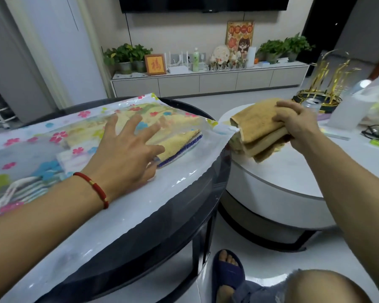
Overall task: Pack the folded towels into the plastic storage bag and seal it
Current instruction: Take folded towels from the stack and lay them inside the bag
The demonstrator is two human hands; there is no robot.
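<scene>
A clear plastic storage bag [179,171] printed with coloured flowers lies flat on the dark round table [184,217]. Inside it lie a yellow folded towel with a blue edge [179,143] and a striped one [26,189] at the left. My left hand [127,149], a red cord on its wrist, rests spread flat on top of the bag. My right hand [298,123] grips a folded tan towel [258,127] and holds it in the air just right of the bag's open end, above the white round table [282,178].
On the white table's far side stand a drink can [313,104], a gold-coloured rack [328,84], white plastic bags and glasses. A low TV cabinet [206,82] with plants lines the far wall. My knee and slippered foot [225,272] are below.
</scene>
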